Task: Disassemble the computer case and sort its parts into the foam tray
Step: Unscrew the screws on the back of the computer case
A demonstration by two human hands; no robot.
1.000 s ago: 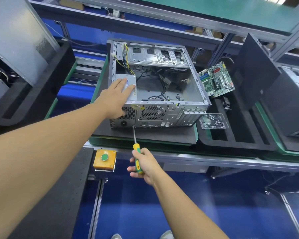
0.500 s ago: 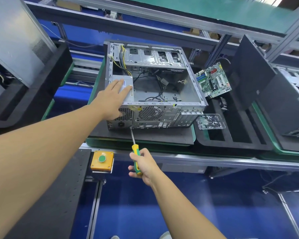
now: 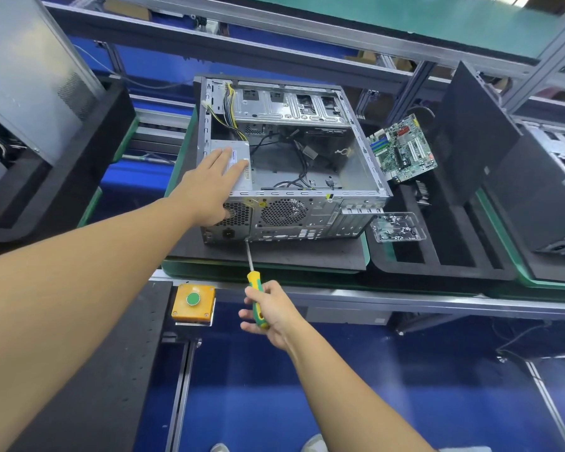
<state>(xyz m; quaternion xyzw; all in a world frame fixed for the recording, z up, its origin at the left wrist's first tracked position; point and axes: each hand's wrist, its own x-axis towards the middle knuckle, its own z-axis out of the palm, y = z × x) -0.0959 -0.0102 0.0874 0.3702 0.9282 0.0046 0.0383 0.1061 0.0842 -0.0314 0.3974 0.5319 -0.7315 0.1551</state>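
Note:
An open grey computer case (image 3: 353, 172) lies on its side on a black mat, its back panel towards me. My left hand (image 3: 211, 187) rests flat on the silver power supply (image 3: 238, 148) in the case's near left corner, fingers spread, thumb over the back grille. My right hand (image 3: 269, 313) grips a yellow-and-green screwdriver (image 3: 254, 290); its tip touches the lower back panel beside the power socket. Black and yellow cables lie loose inside the case. To the right, the black foam tray (image 3: 437, 265) holds a green motherboard (image 3: 402, 150) and a clear box of screws (image 3: 397, 228).
A black side panel (image 3: 480, 135) leans upright in the foam tray. A yellow box with a green button (image 3: 193, 301) sits on the rail in front of the case. Other cases stand at far left (image 3: 30, 73) and far right (image 3: 555, 177). Aluminium shelf rails run overhead.
The view has shifted slightly. My left hand stays on the power supply, and the screwdriver tip stays at the same spot on the back panel.

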